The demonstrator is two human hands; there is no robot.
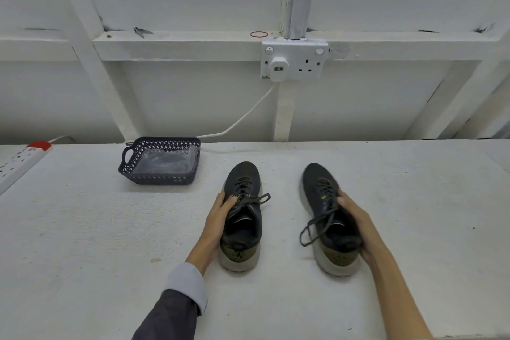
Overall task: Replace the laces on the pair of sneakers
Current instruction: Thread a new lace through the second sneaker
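White bench point(82, 229), work barely begun: left grip point(220, 211) clasps the left sneaker point(244, 174), right grip point(356, 218) the right sneaker point(317, 182); dark laces point(259, 198) beside each thumb sit fully threaded.

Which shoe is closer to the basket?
The left sneaker, the one the left hand holds. The dark basket sits just past its toe, while the right sneaker stands farther away.

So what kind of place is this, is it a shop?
Probably a workshop or utility room, not a shop: a plain white-painted workbench, a double wall socket above it, and a power strip at its left edge.
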